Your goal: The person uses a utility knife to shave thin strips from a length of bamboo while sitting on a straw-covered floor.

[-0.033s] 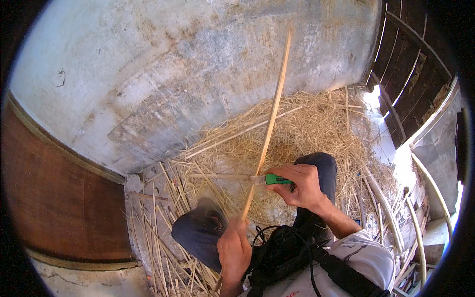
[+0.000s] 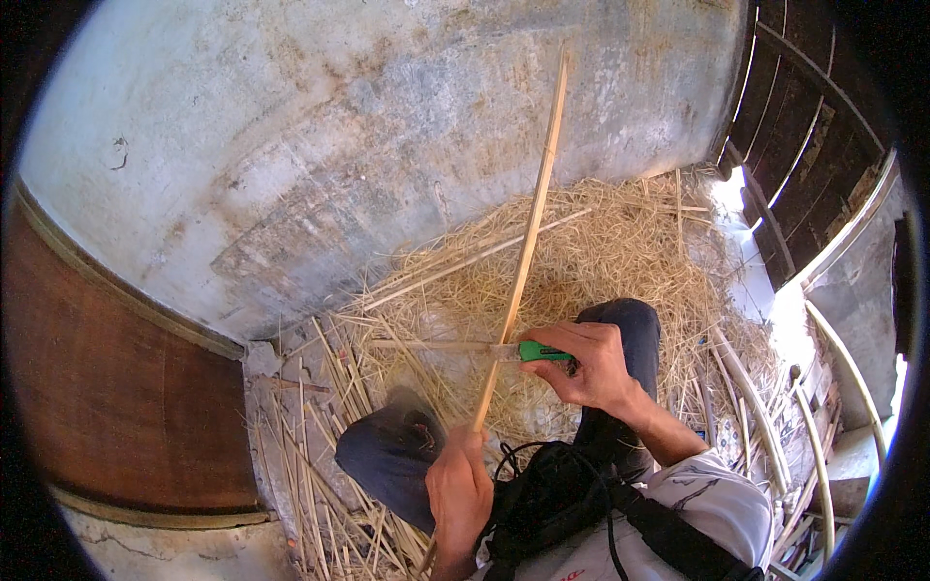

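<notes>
The right hand (image 2: pixel 593 364) clamps a green-handled knife (image 2: pixel 542 351) between closed fingers. The left hand (image 2: pixel 459 484) has fingers wrapped around a long, tan wooden strip (image 2: pixel 531 237) projecting beyond them.

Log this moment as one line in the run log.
left hand: grips pale strip | right hand: holds green-handled tool at strip | beyond hands: heaped straw-coloured shavings

Beyond the smooth, matt, wood-like strip (image 2: pixel 529 242) stands a rough, stained matt wall (image 2: pixel 387 145), with coarse, dry shavings (image 2: pixel 620 252) around it and a smooth plastic-looking green handle (image 2: pixel 542 351) at its right.
</notes>
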### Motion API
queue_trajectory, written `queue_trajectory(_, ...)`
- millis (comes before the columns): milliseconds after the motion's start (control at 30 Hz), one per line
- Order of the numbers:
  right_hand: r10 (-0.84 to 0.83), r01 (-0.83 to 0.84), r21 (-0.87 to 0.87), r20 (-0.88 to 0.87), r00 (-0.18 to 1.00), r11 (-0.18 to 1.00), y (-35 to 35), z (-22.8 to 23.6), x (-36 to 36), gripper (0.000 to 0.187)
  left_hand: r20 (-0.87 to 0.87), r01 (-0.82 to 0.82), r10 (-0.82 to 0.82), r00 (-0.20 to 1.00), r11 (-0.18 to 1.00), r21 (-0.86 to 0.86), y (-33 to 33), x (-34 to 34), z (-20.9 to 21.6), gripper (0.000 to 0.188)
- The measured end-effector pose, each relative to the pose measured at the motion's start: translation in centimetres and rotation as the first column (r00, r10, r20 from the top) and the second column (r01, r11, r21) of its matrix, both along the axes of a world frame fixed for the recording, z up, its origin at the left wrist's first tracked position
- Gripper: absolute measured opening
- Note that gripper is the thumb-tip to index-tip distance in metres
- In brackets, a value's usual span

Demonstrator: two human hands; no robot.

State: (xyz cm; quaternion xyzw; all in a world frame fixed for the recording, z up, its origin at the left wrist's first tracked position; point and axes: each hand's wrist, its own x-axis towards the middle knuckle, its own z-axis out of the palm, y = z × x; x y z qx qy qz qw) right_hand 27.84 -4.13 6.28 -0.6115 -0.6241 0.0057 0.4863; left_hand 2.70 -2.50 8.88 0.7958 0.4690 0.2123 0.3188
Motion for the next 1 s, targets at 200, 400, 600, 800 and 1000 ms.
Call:
queue_trajectory(200,-0.017,0.017,-0.025,0.003,1.0,1.0,-0.1,0.4,0.3,0.032,0.005,-0.006,0.006,1.0,0.999,0.046,-0.4,0.1,-0.3,0.024)
queue_trajectory(400,-0.029,0.029,-0.031,-0.002,1.0,0.999,0.6,0.3,0.4,0.03,-0.014,-0.023,0.023,1.0,0.999,0.034,-0.4,-0.5,-0.9,0.022)
queue_trajectory(600,-0.086,0.087,-0.025,0.032,0.996,0.996,1.6,0.1,0.7,0.027,-0.02,-0.042,0.044,0.999,0.996,0.081,-0.3,-1.1,-2.0,0.02)
queue_trajectory(800,-0.408,0.394,-0.124,-0.128,0.904,0.911,3.9,-0.1,7.5,0.024,-0.136,-0.052,0.048,0.989,0.998,-0.024,-1.9,-2.9,-4.3,0.023)
queue_trajectory(1000,-0.225,0.177,-0.142,-0.528,0.819,0.974,3.8,-1.7,10.0,0.034,0.089,0.025,-0.009,0.996,0.983,-0.181,-2.1,-4.1,-5.7,0.034)
